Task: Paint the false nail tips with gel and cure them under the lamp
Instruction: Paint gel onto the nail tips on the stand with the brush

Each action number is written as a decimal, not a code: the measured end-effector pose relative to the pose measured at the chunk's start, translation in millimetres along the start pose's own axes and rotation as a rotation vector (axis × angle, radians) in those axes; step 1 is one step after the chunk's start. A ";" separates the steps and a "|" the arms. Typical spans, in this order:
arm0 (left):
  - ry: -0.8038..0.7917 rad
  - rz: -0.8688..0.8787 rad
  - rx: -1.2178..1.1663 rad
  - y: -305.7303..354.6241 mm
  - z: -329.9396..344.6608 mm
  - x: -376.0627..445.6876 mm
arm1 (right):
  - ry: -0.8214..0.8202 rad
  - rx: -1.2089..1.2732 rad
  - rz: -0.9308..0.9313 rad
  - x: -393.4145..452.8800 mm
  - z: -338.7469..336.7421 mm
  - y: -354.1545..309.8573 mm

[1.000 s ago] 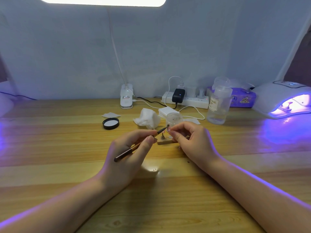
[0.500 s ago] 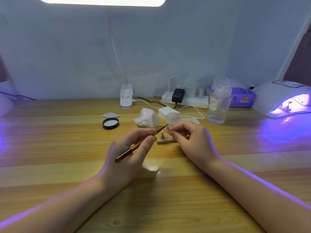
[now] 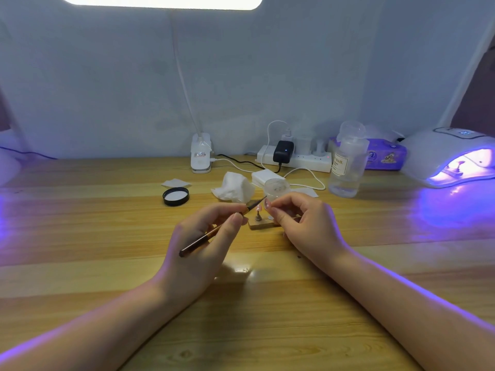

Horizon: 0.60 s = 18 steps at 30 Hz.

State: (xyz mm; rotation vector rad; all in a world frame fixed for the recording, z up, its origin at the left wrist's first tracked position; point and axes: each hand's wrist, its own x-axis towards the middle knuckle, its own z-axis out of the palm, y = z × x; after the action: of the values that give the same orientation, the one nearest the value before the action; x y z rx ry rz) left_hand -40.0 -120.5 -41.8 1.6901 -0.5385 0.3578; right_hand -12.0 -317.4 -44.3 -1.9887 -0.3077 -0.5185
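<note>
**A tiny nail tip meets the brush**

The nail tip [image 3: 267, 203] is small and pink. It sits at the fingertips of the right hand [image 3: 308, 226], which pinches it just above the surface [image 3: 80, 236]. The tip looks like it stands up on end, long way up and down, but it is too small to be sure. Its painted face seems to turn left, toward the brush.

The brush [image 3: 222, 228] is in the left hand [image 3: 198, 247]. The fingers curl round it like a pencil. The brush is long and thin. It slants from low on the left up to the right, and its pointy end is just beside the nail tip. I cannot tell if they touch.

So the nail tip lies to the right of the brush end, and the right hand is the nearer one.

Under the hands is a little wooden block [image 3: 261, 224] with another nail tip on a stand [image 3: 258, 212]. Just behind is a small clear jar [image 3: 276, 187]. A black lid [image 3: 175, 196] and a crumpled tissue [image 3: 234, 187] lie near. Far to the right the curing lamp [image 3: 450, 156] glows purple
</note>
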 end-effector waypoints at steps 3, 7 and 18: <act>-0.012 -0.011 -0.018 0.5 -0.2 -0.5 | -0.008 0.005 -0.011 -0.4 -0.3 0.3; -0.029 -0.026 -0.043 3.7 -1.8 -2.6 | 0.001 0.003 -0.021 0.2 -0.2 0.8; 0.026 0.004 -0.045 1.0 -1.0 2.9 | -0.020 0.059 -0.004 -0.5 -1.3 -3.2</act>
State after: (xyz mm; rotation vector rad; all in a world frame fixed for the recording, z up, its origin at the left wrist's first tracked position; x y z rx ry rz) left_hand -38.0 -120.2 -39.3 1.6394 -0.5268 0.3681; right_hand -14.1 -317.1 -41.5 -1.9375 -0.3353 -0.4868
